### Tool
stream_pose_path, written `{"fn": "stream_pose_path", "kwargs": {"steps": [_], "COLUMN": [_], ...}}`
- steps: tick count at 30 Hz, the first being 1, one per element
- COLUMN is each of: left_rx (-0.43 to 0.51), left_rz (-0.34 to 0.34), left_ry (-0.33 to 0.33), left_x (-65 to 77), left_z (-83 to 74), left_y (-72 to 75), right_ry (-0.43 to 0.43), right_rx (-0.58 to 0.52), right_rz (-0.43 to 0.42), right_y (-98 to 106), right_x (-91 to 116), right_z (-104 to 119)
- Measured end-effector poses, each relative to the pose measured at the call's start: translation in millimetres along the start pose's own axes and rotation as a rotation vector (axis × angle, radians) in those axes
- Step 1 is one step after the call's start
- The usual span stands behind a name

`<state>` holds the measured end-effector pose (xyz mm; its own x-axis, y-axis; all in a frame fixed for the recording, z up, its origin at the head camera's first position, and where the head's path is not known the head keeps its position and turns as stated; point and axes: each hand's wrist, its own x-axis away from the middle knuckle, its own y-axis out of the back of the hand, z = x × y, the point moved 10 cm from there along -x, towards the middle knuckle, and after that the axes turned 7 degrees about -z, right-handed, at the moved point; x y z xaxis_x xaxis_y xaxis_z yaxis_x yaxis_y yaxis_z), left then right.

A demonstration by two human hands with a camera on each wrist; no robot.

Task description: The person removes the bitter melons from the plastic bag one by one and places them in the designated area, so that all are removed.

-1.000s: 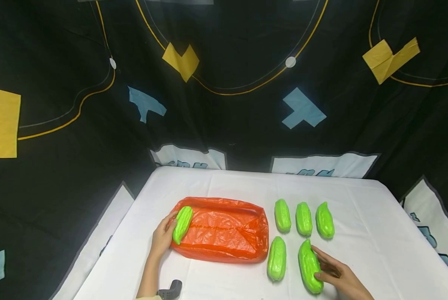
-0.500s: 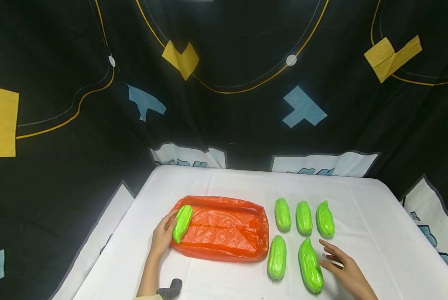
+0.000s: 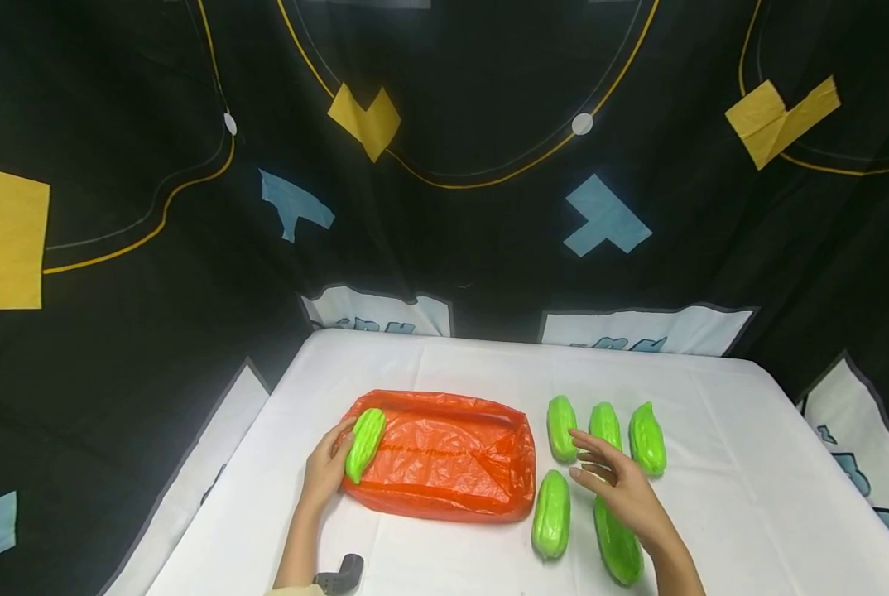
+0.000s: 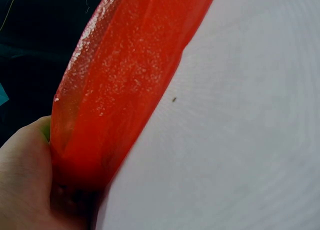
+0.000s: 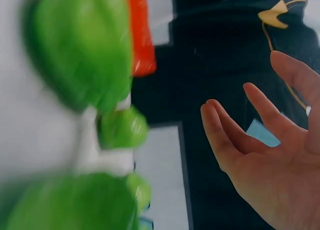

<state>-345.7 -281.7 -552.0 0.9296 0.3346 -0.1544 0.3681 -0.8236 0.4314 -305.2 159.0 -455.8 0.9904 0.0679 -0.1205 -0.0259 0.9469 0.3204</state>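
Observation:
My left hand grips a ribbed light-green bitter melon at the left rim of a red plastic bag, which lies spread into a box shape. In the left wrist view the thumb side of that hand presses by the red plastic, and only a sliver of green shows. Fingers extended and nothing held, my right hand hovers over the green bitter melons at right. It partly covers the near right melon and the far middle melon. The near left melon lies beside the bag.
Two more melons, the far left one and the far right one, lie on the white-covered table. A dark grey wrist mount sits on the left forearm. Black cloth with taped shapes hangs behind the table.
My right hand has let go of the near right bitter melon and moved up and left, over the group. The left hand stays at the bag's rim with its melon.

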Motion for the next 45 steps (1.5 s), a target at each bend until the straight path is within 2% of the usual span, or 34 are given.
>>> {"fn": "stream_pose_path", "kwargs": {"steps": [6, 10, 17, 21, 26, 36, 45], "left_rx": [0.004, 0.005, -0.009, -0.006, 0.009, 0.035, 0.022], "left_rz": [-0.001, -0.007, -0.008, -0.008, -0.017, -0.026, -0.020], "left_ry": [-0.016, -0.022, -0.012, -0.014, -0.031, -0.082, -0.073], "left_x": [1.0, 2.0, 4.6, 6.8, 8.1, 6.1, 4.2], "left_z": [0.9, 1.8, 4.9, 4.4, 1.2, -11.3, -10.8], "left_y": [2.9, 5.4, 8.1, 7.3, 4.3, 3.1, 5.0], "right_ry": [0.085, 0.123, 0.156, 0.121, 0.052, -0.055, -0.113], "right_rx": [-0.116, -0.179, -0.205, -0.249, -0.277, -0.298, -0.253], "right_rz": [0.075, 0.159, 0.321, 0.353, 0.291, 0.130, 0.130], "right_y": [-45.8, -83.9, -150.8, -186.8, -220.4, -258.5, -289.0], "right_x": [-21.1, -32.4, -35.5, -42.4, -53.5, -64.9, -72.9], "right_z": [29.0, 49.7, 88.6, 83.3, 63.8, 39.4, 19.1]}}
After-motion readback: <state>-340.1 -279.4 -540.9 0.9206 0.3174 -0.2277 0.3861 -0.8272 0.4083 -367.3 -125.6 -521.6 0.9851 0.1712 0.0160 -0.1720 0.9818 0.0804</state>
